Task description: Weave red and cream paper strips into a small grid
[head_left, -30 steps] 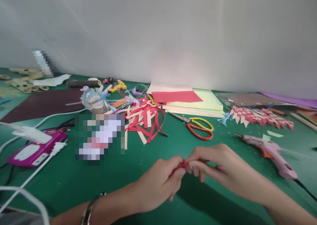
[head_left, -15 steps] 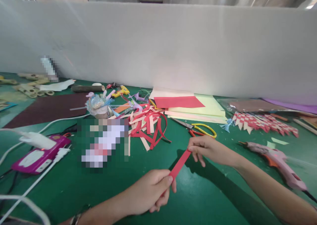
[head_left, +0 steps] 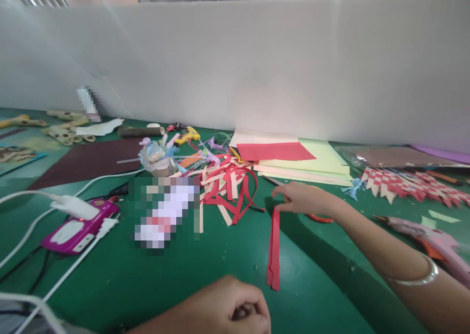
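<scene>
Two long red paper strips (head_left: 273,250) run side by side, partly overlapping, above the green table. My right hand (head_left: 301,198) pinches their far end between thumb and finger, and it covers part of the scissors (head_left: 320,218) behind it. My left hand (head_left: 242,302) is curled at the bottom edge, left of the strips' near end and apart from them; nothing shows in its fingers. Beyond lies a pile of red and pale paper strips (head_left: 231,182). A red sheet (head_left: 275,151) rests on cream and pale green paper (head_left: 326,160).
A pink glue gun (head_left: 433,236) lies at the right, below woven red and white pieces (head_left: 411,184). White cables run from a magenta power strip (head_left: 81,231) at the left. A white partition (head_left: 235,69) stands behind the table (head_left: 213,255).
My left hand has let go of the red paper and moved down towards the bottom edge. Two strips now hang or lie lengthwise from my right hand, where a short red band was stretched between both hands.
</scene>
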Tool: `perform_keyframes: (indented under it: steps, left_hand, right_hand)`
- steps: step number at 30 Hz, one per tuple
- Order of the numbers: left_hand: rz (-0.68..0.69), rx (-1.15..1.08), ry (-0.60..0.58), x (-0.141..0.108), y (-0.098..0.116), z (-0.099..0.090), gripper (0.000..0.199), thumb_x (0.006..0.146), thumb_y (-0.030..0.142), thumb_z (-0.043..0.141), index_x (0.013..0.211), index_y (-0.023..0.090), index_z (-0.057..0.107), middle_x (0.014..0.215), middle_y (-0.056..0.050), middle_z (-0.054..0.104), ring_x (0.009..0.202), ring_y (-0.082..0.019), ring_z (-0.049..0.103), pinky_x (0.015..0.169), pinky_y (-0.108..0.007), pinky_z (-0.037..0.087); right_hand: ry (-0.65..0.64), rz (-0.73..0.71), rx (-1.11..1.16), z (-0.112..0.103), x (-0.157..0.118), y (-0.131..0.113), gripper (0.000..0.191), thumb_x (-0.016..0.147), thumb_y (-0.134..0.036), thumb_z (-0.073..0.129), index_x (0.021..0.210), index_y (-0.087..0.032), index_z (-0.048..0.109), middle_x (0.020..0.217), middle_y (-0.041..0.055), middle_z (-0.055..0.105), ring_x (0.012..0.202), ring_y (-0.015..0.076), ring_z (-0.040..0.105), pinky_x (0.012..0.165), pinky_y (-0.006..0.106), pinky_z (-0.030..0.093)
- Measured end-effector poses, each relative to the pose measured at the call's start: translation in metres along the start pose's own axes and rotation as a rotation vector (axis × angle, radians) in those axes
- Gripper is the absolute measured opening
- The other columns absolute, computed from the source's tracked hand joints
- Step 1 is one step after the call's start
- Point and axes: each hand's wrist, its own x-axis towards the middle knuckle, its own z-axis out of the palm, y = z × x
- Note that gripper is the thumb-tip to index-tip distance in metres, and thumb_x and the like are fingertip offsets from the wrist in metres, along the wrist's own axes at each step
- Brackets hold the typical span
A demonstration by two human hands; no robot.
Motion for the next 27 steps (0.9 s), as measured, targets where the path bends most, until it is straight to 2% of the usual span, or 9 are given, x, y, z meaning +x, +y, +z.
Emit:
perform_keyframes:
  steps: [2, 5, 8, 11, 14, 19, 22, 24, 27]
  left_hand:
    - [0.015, 0.035, 0.004, -0.003, 0.001, -0.001, 0.02, 0.074, 0.023, 0.046, 0.076, 0.017, 0.065, 0.057, 0.004, 0.046, 0.055, -0.008, 0.041, 0.048, -0.016, 0.028]
    - [0.04, 0.068, 0.017, -0.004, 0.003, -0.001, 0.022, 0.075, 0.02, 0.044, 0.078, 0.017, 0.066, 0.055, 0.004, 0.045, 0.055, -0.008, 0.041, 0.051, -0.016, 0.03]
    - [0.089, 0.05, 0.016, -0.003, 0.006, -0.002, 0.023, 0.074, 0.015, 0.042, 0.078, 0.016, 0.065, 0.054, 0.004, 0.048, 0.054, -0.008, 0.043, 0.052, -0.016, 0.032]
    - [0.151, 0.035, 0.027, 0.0, 0.009, -0.004, 0.023, 0.075, 0.014, 0.041, 0.077, 0.016, 0.064, 0.055, 0.004, 0.051, 0.055, -0.008, 0.046, 0.054, -0.016, 0.034]
    - [0.193, 0.008, 0.048, 0.005, 0.01, -0.013, 0.02, 0.078, 0.017, 0.042, 0.079, 0.016, 0.062, 0.056, 0.004, 0.05, 0.053, -0.008, 0.047, 0.053, -0.016, 0.035]
    - [0.275, -0.159, 0.104, 0.025, 0.011, -0.037, 0.02, 0.085, 0.029, 0.043, 0.085, 0.015, 0.057, 0.061, 0.002, 0.057, 0.049, -0.007, 0.045, 0.052, -0.018, 0.036]
    - [0.326, -0.339, 0.17, 0.04, 0.012, -0.05, 0.032, 0.085, 0.037, 0.047, 0.109, 0.015, 0.051, 0.089, -0.006, 0.065, 0.056, -0.008, 0.053, 0.062, -0.023, 0.04]
    - [0.333, -0.471, 0.196, 0.049, 0.012, -0.054, 0.046, 0.083, 0.041, 0.051, 0.121, 0.017, 0.043, 0.109, -0.011, 0.06, 0.064, -0.01, 0.058, 0.07, -0.027, 0.041]
    - [0.345, -0.614, 0.201, 0.06, 0.009, -0.054, 0.059, 0.08, 0.043, 0.056, 0.13, 0.018, 0.035, 0.123, -0.016, 0.051, 0.074, -0.013, 0.061, 0.078, -0.031, 0.041]
  right_hand:
    - [0.116, -0.019, -0.082, -0.004, 0.012, -0.005, 0.04, 0.079, -0.03, 0.053, 0.119, -0.022, 0.051, 0.082, 0.006, 0.063, 0.07, 0.0208, 0.059, 0.056, 0.026, 0.038]
    - [0.204, -0.196, -0.092, 0.001, 0.033, -0.009, 0.049, 0.081, -0.015, 0.05, 0.128, -0.027, 0.042, 0.104, 0.0074, 0.057, 0.081, 0.019, 0.058, 0.063, 0.026, 0.041]
    - [0.23, -0.321, -0.081, 0.013, 0.052, -0.011, 0.037, 0.078, -0.009, 0.051, 0.113, -0.023, 0.056, 0.106, 0.0084, 0.055, 0.088, 0.0189, 0.057, 0.07, 0.026, 0.042]
    - [0.281, -0.319, -0.068, 0.021, 0.064, -0.012, 0.019, 0.08, -0.009, 0.05, 0.092, -0.017, 0.063, 0.096, 0.0091, 0.057, 0.084, 0.0183, 0.057, 0.07, 0.027, 0.043]
    - [0.331, -0.3, -0.054, 0.016, 0.066, -0.012, 0.015, 0.082, -0.01, 0.048, 0.081, -0.014, 0.062, 0.088, 0.0093, 0.057, 0.081, 0.0181, 0.057, 0.071, 0.027, 0.044]
    - [0.543, -0.257, 0.128, -0.01, 0.041, -0.012, 0.015, 0.085, -0.018, 0.045, 0.089, -0.016, 0.059, 0.1, 0.0104, 0.054, 0.086, 0.0173, 0.057, 0.076, 0.03, 0.046]
    - [0.665, -0.321, 0.451, -0.02, 0.012, -0.016, 0.015, 0.086, -0.025, 0.044, 0.092, -0.02, 0.057, 0.105, 0.0075, 0.056, 0.095, 0.0171, 0.056, 0.08, 0.03, 0.046]
    - [0.661, -0.31, 0.619, -0.017, -0.005, -0.021, 0.014, 0.086, -0.029, 0.045, 0.092, -0.022, 0.056, 0.11, 0.0058, 0.056, 0.1, 0.0174, 0.055, 0.08, 0.03, 0.047]
    - [0.59, -0.29, 0.863, -0.003, -0.022, -0.026, 0.014, 0.084, -0.033, 0.049, 0.086, -0.022, 0.057, 0.11, 0.0055, 0.058, 0.101, 0.018, 0.055, 0.082, 0.031, 0.047]
